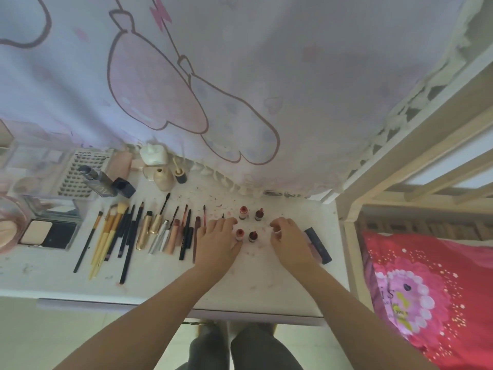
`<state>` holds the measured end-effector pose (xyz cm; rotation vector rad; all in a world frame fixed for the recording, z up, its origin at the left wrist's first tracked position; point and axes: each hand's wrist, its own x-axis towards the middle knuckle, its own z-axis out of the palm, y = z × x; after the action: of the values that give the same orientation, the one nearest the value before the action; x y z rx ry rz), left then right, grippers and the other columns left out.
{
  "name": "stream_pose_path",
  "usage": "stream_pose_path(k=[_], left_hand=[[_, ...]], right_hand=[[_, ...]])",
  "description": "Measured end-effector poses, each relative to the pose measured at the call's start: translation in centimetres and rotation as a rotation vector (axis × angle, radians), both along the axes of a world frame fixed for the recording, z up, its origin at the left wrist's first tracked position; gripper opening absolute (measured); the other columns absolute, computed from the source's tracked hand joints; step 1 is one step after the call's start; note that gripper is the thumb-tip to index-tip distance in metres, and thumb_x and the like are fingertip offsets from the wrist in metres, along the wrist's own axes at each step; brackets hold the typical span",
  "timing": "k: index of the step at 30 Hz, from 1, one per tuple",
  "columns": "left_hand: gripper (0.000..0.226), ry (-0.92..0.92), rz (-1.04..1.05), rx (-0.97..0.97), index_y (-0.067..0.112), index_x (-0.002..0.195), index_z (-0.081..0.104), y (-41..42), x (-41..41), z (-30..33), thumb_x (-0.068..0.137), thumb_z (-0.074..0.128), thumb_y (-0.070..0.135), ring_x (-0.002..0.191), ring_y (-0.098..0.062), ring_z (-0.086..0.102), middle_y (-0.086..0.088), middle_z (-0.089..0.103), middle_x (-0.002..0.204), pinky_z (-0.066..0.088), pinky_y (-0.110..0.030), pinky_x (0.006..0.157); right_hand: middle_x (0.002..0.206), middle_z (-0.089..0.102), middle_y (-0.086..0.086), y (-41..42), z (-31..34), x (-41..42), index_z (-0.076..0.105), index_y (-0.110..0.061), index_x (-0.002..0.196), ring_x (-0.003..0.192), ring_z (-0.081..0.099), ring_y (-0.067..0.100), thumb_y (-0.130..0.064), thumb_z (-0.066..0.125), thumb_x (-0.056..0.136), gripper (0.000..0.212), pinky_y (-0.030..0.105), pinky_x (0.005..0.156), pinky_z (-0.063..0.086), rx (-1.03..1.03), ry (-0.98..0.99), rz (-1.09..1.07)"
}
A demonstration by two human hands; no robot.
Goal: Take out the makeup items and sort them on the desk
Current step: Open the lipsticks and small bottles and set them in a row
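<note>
White table (266, 279), scuffed and flecked with reddish crumbs, and it's pretty loaded. Smack in the middle are four little bottles standing upright in a square: two with red tops on the left side (243, 211) (239, 234), two dark ones on the right side (259, 214) (252, 236). Left hand (217, 241) lies flat with straight fingers, thumb touching the near red-topped bottle, not gripping anything. Right hand (289, 240) has its fingers curled and seems to pinch something small and pale at the fingertips, but honestly can't make out what it is. Just beside that hand lies one dark flat stick-shaped case (318, 245), partly covered by the wrist. Left of the hands is a long row of brushes, pencils and tubes (138, 233) laid side by side, roughly twenty, too tightly packed and overlapping for a real count; the ones nearest the left hand are partly hidden under it. Further back: one dark foundation bottle lying down (100, 180) with its cap (124, 186) beside it, one lash tray (80, 174), one beige bottle (163, 178), one small dark bottle with its wand out (180, 175), one white puffy thing (154, 154). One open compact (49, 233) sits at the left, and a pink round thing (8, 225) is cut off by the edge. Printed curtain (240, 76) hangs behind everything.
</note>
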<state>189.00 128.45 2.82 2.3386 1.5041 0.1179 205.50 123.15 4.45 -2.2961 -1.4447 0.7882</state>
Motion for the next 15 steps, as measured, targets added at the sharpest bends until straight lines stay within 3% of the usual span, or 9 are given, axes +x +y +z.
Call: stream_pose_path(k=[2,5,7,10,15], left_hand=[[0.029,-0.139,0.027,0.071,0.017,0.110,0.058,-1.5,-0.7,0.2,0.083,0.065,0.027,0.101,-0.025,0.059,0.001,0.063,0.104,0.043,-0.038,0.085],[0.020,-0.256,-0.036,-0.014,0.019,0.110,0.056,-5.1,-0.1,0.9,0.092,0.054,0.023,0.101,-0.013,0.053,0.005,0.058,0.105,0.043,-0.031,0.095],[0.021,-0.234,-0.084,-0.139,0.022,0.114,0.053,-6.7,1.7,1.0,0.097,0.042,0.026,0.101,-0.008,0.049,0.010,0.055,0.109,0.040,-0.024,0.095],[0.025,-0.086,-0.090,-0.271,0.020,0.113,0.054,-7.2,5.1,0.0,0.098,0.035,0.026,0.103,-0.016,0.050,0.003,0.058,0.110,0.040,-0.029,0.090],[0.028,-0.044,0.010,-0.369,0.015,0.110,0.054,-6.5,7.4,-1.0,0.098,0.034,0.031,0.099,-0.023,0.055,-0.004,0.060,0.107,0.044,-0.036,0.088]], right_hand=[[0.111,0.056,0.003,0.1,0.8,2.1,0.053,-0.012,0.116,0.094,0.059,0.020,-0.017,0.041,0.097,0.022,0.031,0.080,0.049,-0.072,-0.099,0.047],[0.097,0.057,0.008,0.2,1.0,3.2,0.049,-0.010,0.099,0.087,0.055,0.024,-0.022,0.040,0.099,0.015,0.030,0.071,0.042,-0.236,-0.235,0.181],[0.100,0.060,0.010,0.1,0.6,2.8,0.048,-0.009,0.103,0.091,0.057,0.027,-0.026,0.040,0.099,0.020,0.029,0.067,0.039,-0.301,-0.273,0.232],[0.111,0.062,0.012,0.3,0.1,2.1,0.052,-0.005,0.110,0.102,0.060,0.029,-0.025,0.042,0.098,0.026,0.030,0.069,0.040,-0.320,-0.302,0.253],[0.098,0.065,0.014,0.9,0.2,1.7,0.059,-0.004,0.099,0.093,0.062,0.031,-0.025,0.050,0.090,0.025,0.032,0.073,0.046,-0.336,-0.203,0.189]])
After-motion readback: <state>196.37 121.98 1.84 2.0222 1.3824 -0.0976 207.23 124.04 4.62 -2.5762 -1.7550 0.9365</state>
